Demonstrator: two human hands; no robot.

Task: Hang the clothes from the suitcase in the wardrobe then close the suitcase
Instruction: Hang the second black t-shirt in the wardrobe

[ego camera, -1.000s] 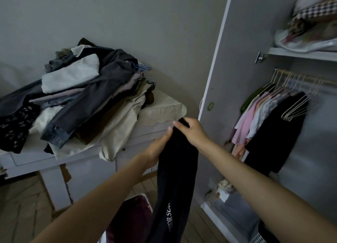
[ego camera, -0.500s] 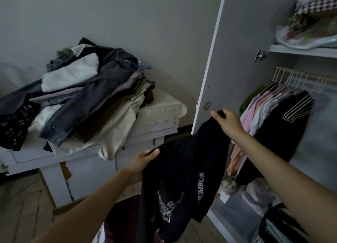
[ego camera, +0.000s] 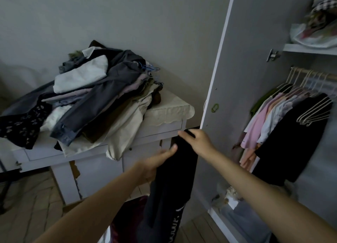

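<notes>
A black garment with white lettering (ego camera: 173,184) hangs folded lengthwise in front of me. My right hand (ego camera: 197,141) grips its top edge, and my left hand (ego camera: 156,162) holds its left side just below. The open wardrobe (ego camera: 237,78) stands to the right, with its rail (ego camera: 313,72) carrying hung shirts (ego camera: 269,119), a black garment and several empty white hangers (ego camera: 315,113). The dark red inside of the suitcase (ego camera: 127,219) shows at the bottom, behind my left forearm.
A white side table (ego camera: 164,129) on the left bears a tall heap of clothes (ego camera: 87,100) with blue hangers on top. A shelf (ego camera: 310,48) above the rail holds bags and fabric. Wooden floor lies below.
My hands, which had spread the garment wide toward the wardrobe, have come back together, folding it into a narrow hanging strip in front of the table's corner.
</notes>
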